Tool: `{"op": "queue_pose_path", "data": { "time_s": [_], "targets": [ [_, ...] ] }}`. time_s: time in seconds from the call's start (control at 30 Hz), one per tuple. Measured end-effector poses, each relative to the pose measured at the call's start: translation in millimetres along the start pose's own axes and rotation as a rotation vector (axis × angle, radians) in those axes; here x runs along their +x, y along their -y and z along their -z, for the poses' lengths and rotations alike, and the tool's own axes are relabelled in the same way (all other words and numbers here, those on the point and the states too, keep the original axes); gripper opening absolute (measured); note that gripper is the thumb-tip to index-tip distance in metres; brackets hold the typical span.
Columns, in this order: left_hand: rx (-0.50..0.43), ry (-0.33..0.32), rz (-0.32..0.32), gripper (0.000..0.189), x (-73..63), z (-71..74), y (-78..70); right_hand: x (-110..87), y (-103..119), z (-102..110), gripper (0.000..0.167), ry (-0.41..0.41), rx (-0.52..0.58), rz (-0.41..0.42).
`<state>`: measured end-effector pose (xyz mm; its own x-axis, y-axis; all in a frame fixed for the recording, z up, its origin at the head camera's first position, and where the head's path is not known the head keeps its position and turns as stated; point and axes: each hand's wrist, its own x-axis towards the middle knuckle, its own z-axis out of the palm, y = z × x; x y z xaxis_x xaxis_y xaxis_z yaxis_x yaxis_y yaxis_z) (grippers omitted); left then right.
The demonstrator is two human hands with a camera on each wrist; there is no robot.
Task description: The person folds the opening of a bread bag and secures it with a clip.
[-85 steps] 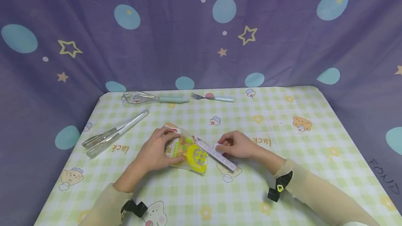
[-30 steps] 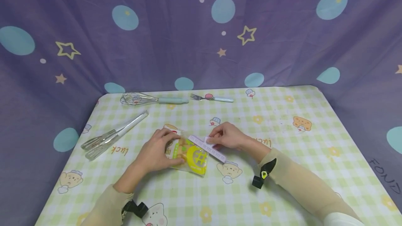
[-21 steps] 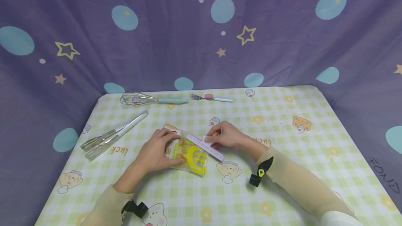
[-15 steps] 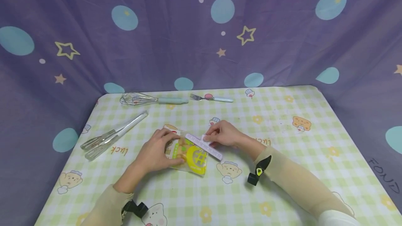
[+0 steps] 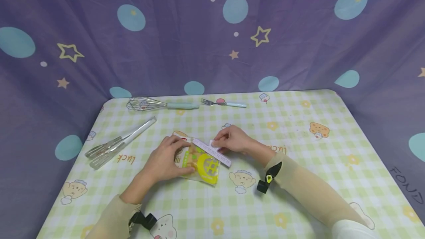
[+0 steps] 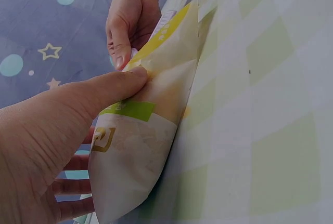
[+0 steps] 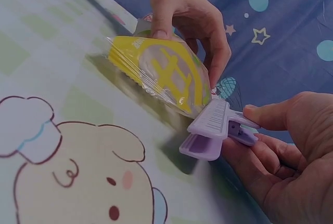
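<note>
A clear snack bag [image 5: 207, 167] with yellow and green print lies in the middle of the table. My left hand [image 5: 167, 158] grips its left part, thumb on the near side and fingers on the far side, as the left wrist view shows. Between thumb and fingers, my right hand [image 5: 234, 139] pinches the handles of a pale purple bag clip [image 5: 212, 153]. That clip's long jaws are parted in the right wrist view, set along the bag's upper right edge. Whether the edge lies between them along the whole length, I cannot tell.
A whisk [image 5: 180, 105] with a mint handle and a fork [image 5: 235, 104] lie along the back edge. Metal tongs [image 5: 132, 134] with a pale handle are on the left. A checked cloth [image 5: 299, 180] covers the table, and a purple curtain [image 5: 179, 36] hangs behind.
My right hand has carried the bag clip leftward and slightly away from me, from beside the bag onto its upper right edge. My left hand and the bag have hardly moved.
</note>
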<state>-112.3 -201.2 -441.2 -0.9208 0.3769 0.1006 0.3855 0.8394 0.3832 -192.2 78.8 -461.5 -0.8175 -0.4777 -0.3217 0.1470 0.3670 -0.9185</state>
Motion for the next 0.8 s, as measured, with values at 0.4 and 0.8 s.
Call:
{"op": "queue_pose_path", "data": {
  "time_s": [0.4,0.8],
  "targets": [
    [-0.002,0.002,0.006,0.075,-0.9,-1.4,-0.3,7.0,3.3,-5.0,0.017,-0.007,-0.009,-0.004],
    [-0.003,0.015,0.009,0.075,0.7,-0.1,0.8,14.3,9.8,-6.2,0.016,0.002,-0.038,0.018]
  ]
}}
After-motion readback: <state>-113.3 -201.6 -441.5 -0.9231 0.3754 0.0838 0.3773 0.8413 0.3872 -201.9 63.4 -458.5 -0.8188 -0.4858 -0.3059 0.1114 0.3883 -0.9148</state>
